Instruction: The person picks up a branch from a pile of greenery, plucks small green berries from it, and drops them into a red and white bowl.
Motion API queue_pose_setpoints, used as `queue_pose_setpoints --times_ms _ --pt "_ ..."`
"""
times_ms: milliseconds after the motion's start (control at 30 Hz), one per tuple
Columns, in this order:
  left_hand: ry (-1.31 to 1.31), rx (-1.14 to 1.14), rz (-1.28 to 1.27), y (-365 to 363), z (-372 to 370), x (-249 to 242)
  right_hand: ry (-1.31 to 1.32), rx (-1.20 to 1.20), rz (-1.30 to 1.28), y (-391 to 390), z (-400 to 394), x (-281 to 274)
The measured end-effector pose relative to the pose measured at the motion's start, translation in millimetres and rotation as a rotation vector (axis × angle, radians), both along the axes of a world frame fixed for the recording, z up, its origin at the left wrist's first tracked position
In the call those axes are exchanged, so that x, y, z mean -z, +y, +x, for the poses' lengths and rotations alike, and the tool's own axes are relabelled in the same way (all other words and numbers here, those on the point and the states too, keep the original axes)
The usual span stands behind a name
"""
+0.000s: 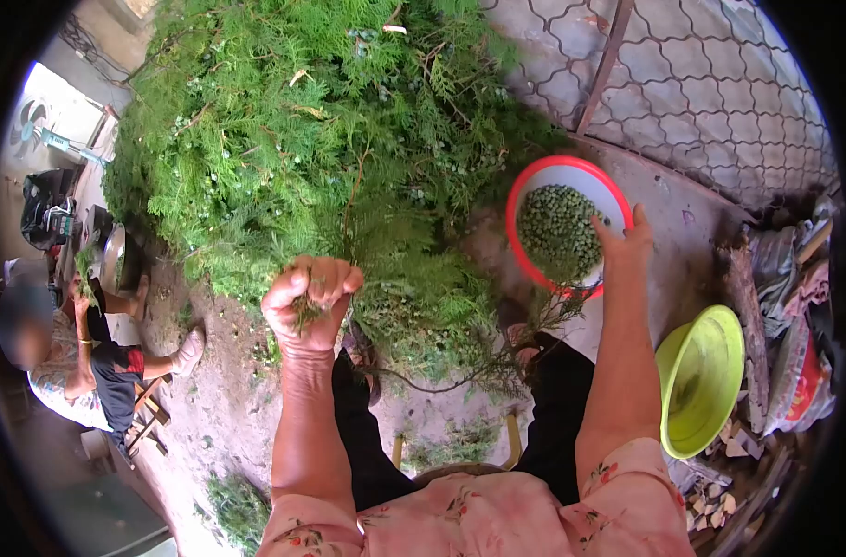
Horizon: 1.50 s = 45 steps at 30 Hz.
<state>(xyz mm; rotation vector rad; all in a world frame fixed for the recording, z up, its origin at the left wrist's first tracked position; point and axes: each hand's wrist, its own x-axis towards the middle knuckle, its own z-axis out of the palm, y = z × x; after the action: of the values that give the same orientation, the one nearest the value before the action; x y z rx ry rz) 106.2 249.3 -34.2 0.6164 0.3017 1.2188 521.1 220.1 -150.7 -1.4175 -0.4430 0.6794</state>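
My left hand [313, 295] is closed in a fist round an evergreen sprig [306, 314], and bits of green poke out between the fingers. It is held in front of a large heap of cut evergreen branches [311, 130] dotted with small pale green cones. To the right, my right hand [624, 243] is at the near right rim of a white basin with a red rim [555, 163]. Thumb and a finger are spread apart there; the other fingers are hidden. Many small green cones [557, 227] lie in the basin.
A yellow-green basin [706, 381] stands at the right beside a log [755, 325], sacks and wood chips. Wire mesh [701, 102] borders the back right. At the left, another person [79, 371] sits holding a green sprig. A thin bare branch [432, 388] lies before my legs.
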Motion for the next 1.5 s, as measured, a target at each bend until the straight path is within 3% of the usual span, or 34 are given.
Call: queue_pose_setpoints --times_ms 67,100,167,233,300,367,433,600,767,1000,1100,1167,1233,1333,1500 --pt "-0.004 -0.021 -0.020 1.8 0.9 1.9 -0.656 -0.097 -0.362 -3.9 -8.9 -20.4" --pt "-0.014 -0.037 -0.030 2.6 1.7 2.4 -0.657 -0.100 -0.363 -3.1 -15.8 -27.7" --pt "-0.015 -0.065 -0.052 2.8 4.0 1.1 -0.477 -0.050 -0.225 3.1 -36.3 -38.9" --pt "-0.033 -0.065 -0.057 4.1 5.4 0.9 0.507 -0.167 0.310 24.2 -54.5 -39.0" --pt "-0.045 -0.085 -0.071 5.7 5.9 2.5 0.265 -0.482 -0.010 16.6 -120.3 -90.1" --pt "-0.083 -0.095 -0.089 7.5 6.8 4.3 0.245 -0.835 -0.175 7.6 -163.4 -89.0" --pt "-0.083 -0.110 -0.103 6.2 9.4 2.8 0.305 -0.967 -0.290 1.1 -198.8 -71.2" --pt "0.037 -0.199 -0.221 0.8 15.4 -4.2 0.442 -0.846 -0.100 -3.5 -247.5 -59.4" --pt "0.067 -0.173 -0.196 3.1 10.9 -3.7 0.384 -0.825 -0.064 4.3 -251.6 -54.4" --pt "0.128 -0.241 -0.348 0.7 12.6 -9.5 0.538 -0.816 0.077 5.5 -253.7 -65.7" --pt "0.273 -0.331 -0.414 0.2 16.1 -14.4 0.539 -0.891 0.068 6.1 -245.5 -76.7" --pt "0.537 -0.369 -0.213 0.1 18.4 -6.1 0.468 -0.931 0.036 7.1 -239.8 -82.8" --pt "0.641 -0.328 -0.095 -1.6 17.3 0.5 0.309 -0.958 0.032 7.6 -234.9 -90.1" --pt "1.081 -0.149 -0.018 -4.3 19.4 -7.6 0.194 -0.931 -0.004 8.9 -228.9 -106.3" --pt "1.170 -0.064 0.011 -7.7 23.6 -20.3 0.166 -0.957 -0.008 7.6 -228.9 -111.5"
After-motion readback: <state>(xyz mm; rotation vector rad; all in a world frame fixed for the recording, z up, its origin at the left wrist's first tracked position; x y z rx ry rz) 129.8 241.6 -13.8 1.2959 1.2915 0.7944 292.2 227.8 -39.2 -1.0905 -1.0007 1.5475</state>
